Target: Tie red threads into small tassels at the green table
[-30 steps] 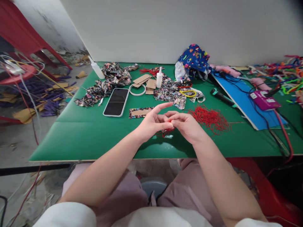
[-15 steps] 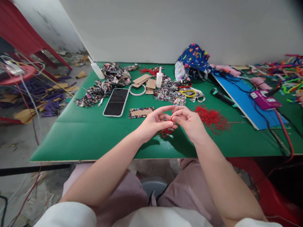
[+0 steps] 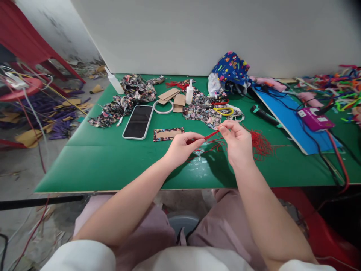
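Around two hands, the left hand (image 3: 184,148) and the right hand (image 3: 237,142), with one taut red string (image 3: 211,134) between them, lie one blue cloth (image 3: 231,71) at 1 o'clock, one black tool (image 3: 266,116) at 2, one purple box (image 3: 317,120) and one thread pile (image 3: 261,145) at 3. Also counted: one phone (image 3: 138,122) between 9 and 10 o'clock, one ring (image 3: 163,113) at 10, and two bottles (image 3: 190,93), at 10 and 11.

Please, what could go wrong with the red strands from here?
The red strands, stretched between the left hand and right hand, could slip from either pinch. Loose ends below them might tangle. The right hand could also snag the red pile beside it.
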Demonstrator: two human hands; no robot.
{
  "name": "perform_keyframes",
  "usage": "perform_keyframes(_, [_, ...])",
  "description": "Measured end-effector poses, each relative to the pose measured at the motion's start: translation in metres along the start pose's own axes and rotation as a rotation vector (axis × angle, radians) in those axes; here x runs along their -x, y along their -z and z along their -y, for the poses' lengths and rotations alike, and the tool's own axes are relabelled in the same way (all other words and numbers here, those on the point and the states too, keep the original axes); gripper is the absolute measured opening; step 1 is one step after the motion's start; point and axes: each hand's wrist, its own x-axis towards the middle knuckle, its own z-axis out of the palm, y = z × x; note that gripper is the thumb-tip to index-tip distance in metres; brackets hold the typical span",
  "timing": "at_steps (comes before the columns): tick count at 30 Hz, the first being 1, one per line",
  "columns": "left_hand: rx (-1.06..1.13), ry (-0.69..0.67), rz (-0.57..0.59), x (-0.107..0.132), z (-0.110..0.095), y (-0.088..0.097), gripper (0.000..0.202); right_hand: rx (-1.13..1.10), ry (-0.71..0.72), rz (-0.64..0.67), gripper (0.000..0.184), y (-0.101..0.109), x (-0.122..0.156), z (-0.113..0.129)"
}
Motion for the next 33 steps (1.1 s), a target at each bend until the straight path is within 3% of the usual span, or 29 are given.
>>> perform_keyframes(6, [-0.102,0.014,0.044,-0.003,0.004,0.000,0.026,0.021,0.000,-0.153,0.015,0.013,-0.012,-0.010])
perform_keyframes(15, [-0.324,-0.010,0.173,0.000,0.002,0.003,0.022,-0.015,0.028,-0.264,0.016,0.023,-0.021,-0.017])
perform_keyframes(19, [-0.376,0.004,0.143,0.000,0.004,0.004,0.020,-0.017,0.052,-0.285,0.016,0.025,-0.022,-0.016])
perform_keyframes(23, [-0.386,-0.049,0.042,-0.001,0.003,0.004,0.021,0.098,0.120,-0.201,0.013,0.020,-0.014,-0.008])
perform_keyframes(26, [-0.244,-0.134,-0.030,0.002,-0.004,0.001,0.030,0.190,0.146,-0.081,0.012,0.012,-0.005,-0.001])
perform_keyframes(30, [0.217,-0.089,0.071,0.010,-0.016,-0.006,0.043,0.215,0.120,0.089,0.010,0.001,0.006,0.004])
perform_keyframes(33, [0.426,-0.029,0.095,0.014,-0.021,-0.012,0.044,0.236,0.110,0.128,0.010,-0.004,0.011,0.005])
